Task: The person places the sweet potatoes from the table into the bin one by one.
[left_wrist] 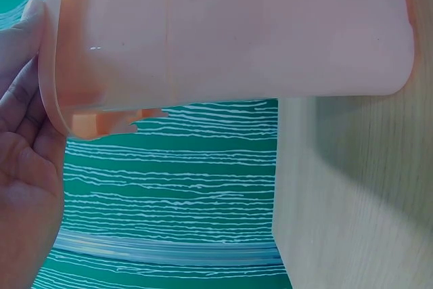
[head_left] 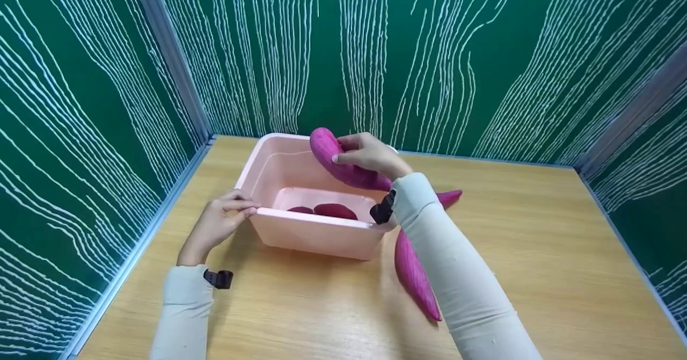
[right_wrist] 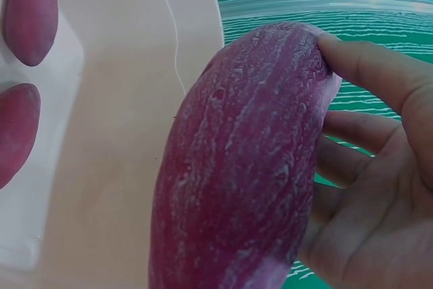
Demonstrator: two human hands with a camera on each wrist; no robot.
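A long purple sweet potato [head_left: 338, 164] is in my right hand [head_left: 370, 153], held above the back right part of a pink plastic bin [head_left: 316, 242]. The right wrist view shows the thumb on one side of this sweet potato [right_wrist: 233, 167] and fingers on the other. My left hand [head_left: 217, 223] pinches the bin's rim at its near left corner, the thumb on top in the head view. On the bin floor lie two more sweet potatoes, a larger one [head_left: 337, 211] and one mostly hidden by the near wall [head_left: 300, 210].
Right of the bin, a sweet potato [head_left: 413, 277] lies on the wooden table [head_left: 536, 242], partly behind my right sleeve. The tip of another [head_left: 451, 197] pokes out beyond that sleeve. Green panels [head_left: 322, 54] with white wavy lines enclose the table's back and sides.
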